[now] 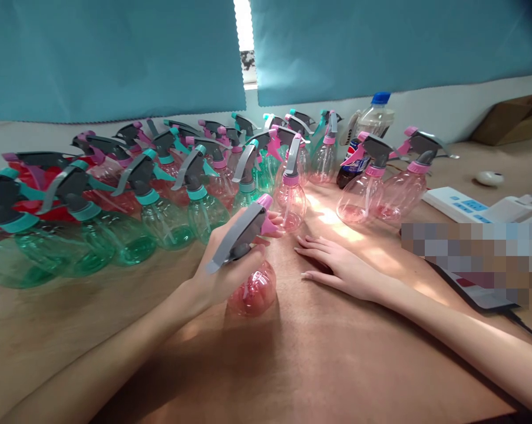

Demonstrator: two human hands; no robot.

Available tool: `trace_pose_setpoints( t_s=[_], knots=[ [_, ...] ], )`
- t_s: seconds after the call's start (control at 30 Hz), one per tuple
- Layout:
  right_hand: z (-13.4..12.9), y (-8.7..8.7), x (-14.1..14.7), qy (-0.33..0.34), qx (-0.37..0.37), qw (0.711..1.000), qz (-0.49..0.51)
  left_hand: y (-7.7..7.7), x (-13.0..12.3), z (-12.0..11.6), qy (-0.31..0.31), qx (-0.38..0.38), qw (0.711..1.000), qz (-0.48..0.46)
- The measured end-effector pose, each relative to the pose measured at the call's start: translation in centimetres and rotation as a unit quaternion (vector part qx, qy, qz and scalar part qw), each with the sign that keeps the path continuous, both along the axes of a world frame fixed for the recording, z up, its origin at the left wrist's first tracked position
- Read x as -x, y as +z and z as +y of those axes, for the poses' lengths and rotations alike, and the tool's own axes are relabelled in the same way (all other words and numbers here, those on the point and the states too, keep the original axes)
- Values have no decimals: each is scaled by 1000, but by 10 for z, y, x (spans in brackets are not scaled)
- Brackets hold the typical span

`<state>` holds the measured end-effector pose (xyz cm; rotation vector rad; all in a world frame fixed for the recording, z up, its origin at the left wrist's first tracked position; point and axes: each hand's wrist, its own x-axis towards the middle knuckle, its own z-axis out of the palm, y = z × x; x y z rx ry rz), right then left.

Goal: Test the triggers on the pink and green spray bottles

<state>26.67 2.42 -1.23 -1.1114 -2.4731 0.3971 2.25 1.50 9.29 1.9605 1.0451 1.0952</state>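
Observation:
A pink spray bottle [253, 291] with a grey and pink trigger head is in front of me, and my left hand [215, 265] is wrapped round its neck just under the head. Part of its body is hidden behind my fingers. My right hand [331, 262] lies on the table to the right, fingers stretched out and holding nothing. Just beyond both hands stands another pink spray bottle [291, 203]. Green spray bottles [168, 221] line up to the left of my left hand. Two more pink spray bottles, one nearer [358, 197] and one behind [402, 188], stand beyond my right hand.
Several more pink and green spray bottles crowd the back left of the wooden table [305, 365]. A Pepsi bottle [352, 162] and a blue-capped bottle [376, 118] stand near the wall. At right are a power strip [458, 203], a phone-like device [482, 294] and a cardboard box [508, 121].

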Motion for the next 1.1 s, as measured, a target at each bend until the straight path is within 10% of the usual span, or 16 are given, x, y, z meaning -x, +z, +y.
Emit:
trace_pose_setpoints(
  t_s=[0.37, 0.67, 1.1],
  knots=[
    [2, 1, 0, 11, -17, 1000, -11, -16, -2, 1, -24, 2, 1000, -17],
    [-26, 39, 1, -21, 23, 997, 75, -22, -16, -5, -2, -4, 999, -42],
    [-53, 52, 0, -140, -55, 977, 151, -24, -112, 9, -71, -6, 997, -18]
  ],
)
